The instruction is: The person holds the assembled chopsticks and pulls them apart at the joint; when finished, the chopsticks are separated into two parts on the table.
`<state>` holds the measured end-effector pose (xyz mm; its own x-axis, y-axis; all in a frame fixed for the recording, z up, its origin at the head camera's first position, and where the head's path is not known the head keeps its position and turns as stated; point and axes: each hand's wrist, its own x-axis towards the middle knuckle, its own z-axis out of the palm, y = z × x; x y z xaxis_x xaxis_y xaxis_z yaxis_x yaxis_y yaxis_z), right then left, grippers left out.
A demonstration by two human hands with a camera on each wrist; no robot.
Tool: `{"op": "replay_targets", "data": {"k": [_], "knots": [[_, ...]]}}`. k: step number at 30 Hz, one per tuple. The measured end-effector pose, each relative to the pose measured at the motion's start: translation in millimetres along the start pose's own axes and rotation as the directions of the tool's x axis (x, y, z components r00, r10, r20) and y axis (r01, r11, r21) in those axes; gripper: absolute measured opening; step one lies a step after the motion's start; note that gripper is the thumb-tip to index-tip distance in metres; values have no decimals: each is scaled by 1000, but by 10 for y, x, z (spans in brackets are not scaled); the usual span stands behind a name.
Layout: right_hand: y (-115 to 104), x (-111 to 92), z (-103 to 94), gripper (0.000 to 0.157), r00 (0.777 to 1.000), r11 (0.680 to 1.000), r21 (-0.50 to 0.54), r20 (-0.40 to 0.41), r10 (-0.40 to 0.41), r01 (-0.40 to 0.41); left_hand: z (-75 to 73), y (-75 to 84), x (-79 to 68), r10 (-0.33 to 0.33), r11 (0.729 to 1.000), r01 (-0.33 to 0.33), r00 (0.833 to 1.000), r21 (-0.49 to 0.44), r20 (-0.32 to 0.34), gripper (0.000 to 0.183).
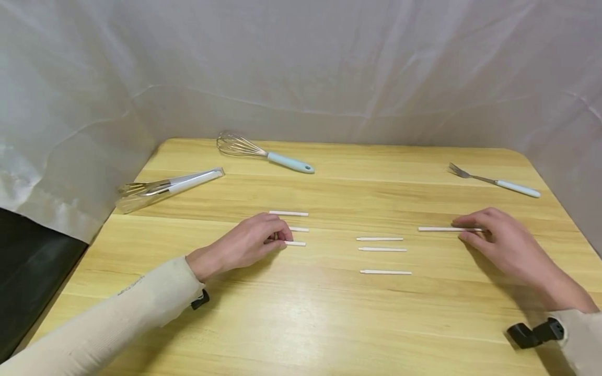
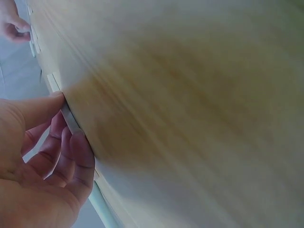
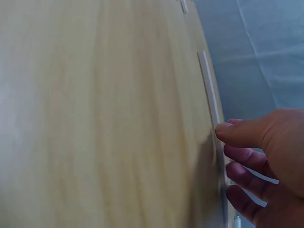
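Observation:
My left hand [image 1: 249, 239] pinches a thin white stick [image 1: 295, 244], the nearest of three lying one behind another at left. In the left wrist view, thumb and fingertips meet this stick [image 2: 70, 116] at the tabletop. Just behind it lie the other two, a middle stick [image 1: 299, 230] and a farther stick [image 1: 289, 213]. Over at the right, my right hand [image 1: 510, 250] grips the end of a longer white stick [image 1: 439, 229] between thumb and fingers. That stick [image 3: 208, 78] runs out past the thumb in the right wrist view; its far end is hidden by the fingers.
Three slim white sticks with narrowed left tips, one of them the nearest stick [image 1: 385, 272], lie between the hands. Farther back are a whisk [image 1: 289, 162] with a pale blue handle, tongs [image 1: 193, 180] and a fork [image 1: 517, 188]. Pale cloth [image 1: 329, 62] hangs behind the wooden table [image 1: 282, 324].

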<state>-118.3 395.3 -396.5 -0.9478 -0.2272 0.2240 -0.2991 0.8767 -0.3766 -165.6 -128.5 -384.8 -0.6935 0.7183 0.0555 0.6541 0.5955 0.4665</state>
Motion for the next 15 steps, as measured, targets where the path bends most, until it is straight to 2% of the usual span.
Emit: {"op": "replay_targets", "data": {"k": [8, 15], "knots": [[35, 11, 64, 12, 1000, 1000, -24, -10, 14, -15, 5, -8, 0, -17, 1000, 17, 1000, -11, 6, 10], [-78, 35, 72, 11, 1000, 999, -33, -23, -8, 8, -44, -4, 8, -11, 999, 11, 1000, -32, 6, 10]]}}
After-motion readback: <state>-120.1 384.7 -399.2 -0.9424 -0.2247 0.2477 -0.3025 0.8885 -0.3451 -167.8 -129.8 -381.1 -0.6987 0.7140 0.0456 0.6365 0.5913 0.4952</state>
